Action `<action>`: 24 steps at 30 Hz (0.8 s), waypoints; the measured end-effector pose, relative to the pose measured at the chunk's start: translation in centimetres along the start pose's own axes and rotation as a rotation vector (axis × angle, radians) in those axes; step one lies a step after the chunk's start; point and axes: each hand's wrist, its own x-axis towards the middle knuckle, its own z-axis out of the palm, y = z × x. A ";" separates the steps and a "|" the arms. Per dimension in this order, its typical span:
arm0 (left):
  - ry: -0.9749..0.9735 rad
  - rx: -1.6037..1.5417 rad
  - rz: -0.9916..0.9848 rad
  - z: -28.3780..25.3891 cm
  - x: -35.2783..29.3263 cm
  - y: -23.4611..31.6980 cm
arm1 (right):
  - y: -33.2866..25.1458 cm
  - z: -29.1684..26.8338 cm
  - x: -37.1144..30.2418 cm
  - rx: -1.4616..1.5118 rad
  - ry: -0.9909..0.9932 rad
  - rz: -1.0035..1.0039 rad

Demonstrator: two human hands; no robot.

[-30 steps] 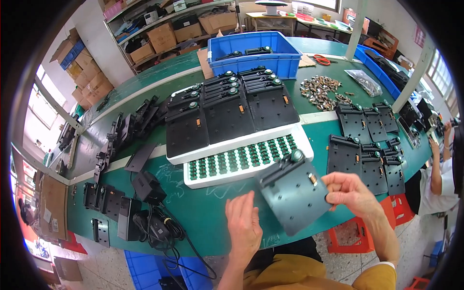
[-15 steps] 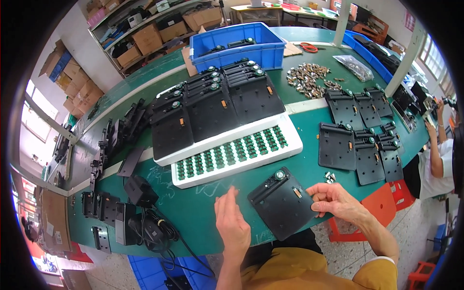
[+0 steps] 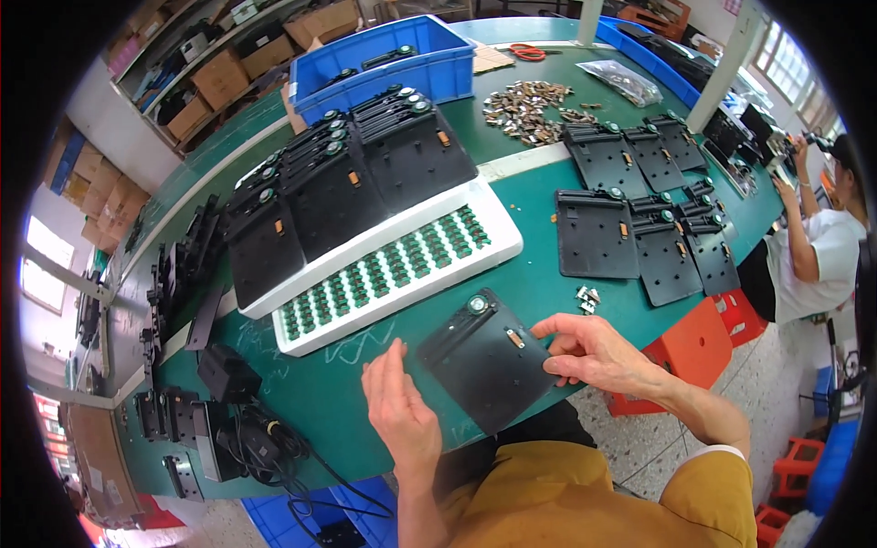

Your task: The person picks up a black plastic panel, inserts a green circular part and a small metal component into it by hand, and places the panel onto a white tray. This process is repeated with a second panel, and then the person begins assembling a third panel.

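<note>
A black flat plate (image 3: pixel 489 365) with a round green-and-silver knob at its top lies on the green table (image 3: pixel 320 393) right in front of me. My right hand (image 3: pixel 589 352) rests on the plate's right edge, fingers pinched on it. My left hand (image 3: pixel 397 411) lies flat on the table just left of the plate, fingers together and holding nothing. Beyond the plate sits a long white tray (image 3: pixel 393 265) filled with rows of small green parts.
Stacks of similar black plates (image 3: pixel 352 178) lie behind the tray, and more plates (image 3: pixel 639 228) lie to the right. A blue bin (image 3: pixel 393 64), a pile of small metal parts (image 3: pixel 530 100), black boxes with cables (image 3: pixel 228 411) and another person (image 3: pixel 822 237) at the right edge.
The black plate has come closer to the table's near edge, with my right hand on its right side. My left hand stays beside it on the left.
</note>
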 end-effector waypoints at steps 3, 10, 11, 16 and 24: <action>-0.005 -0.009 0.003 0.0 -0.1 -0.1 | 0.4 0.1 0.2 -0.010 -0.008 -0.036; 0.014 -0.021 0.006 0.2 -0.3 -0.4 | -0.2 0.4 0.2 -0.051 -0.011 -0.057; 0.017 -0.005 0.022 0.2 -0.2 -0.4 | -0.2 0.5 0.2 -0.083 0.001 -0.066; -0.002 -0.015 -0.030 -0.3 -0.1 0.3 | -0.2 1.2 0.4 -0.233 -0.003 -0.147; -0.011 -0.005 0.002 -0.4 -0.4 0.1 | 0.1 3.0 0.0 -0.705 0.072 -0.381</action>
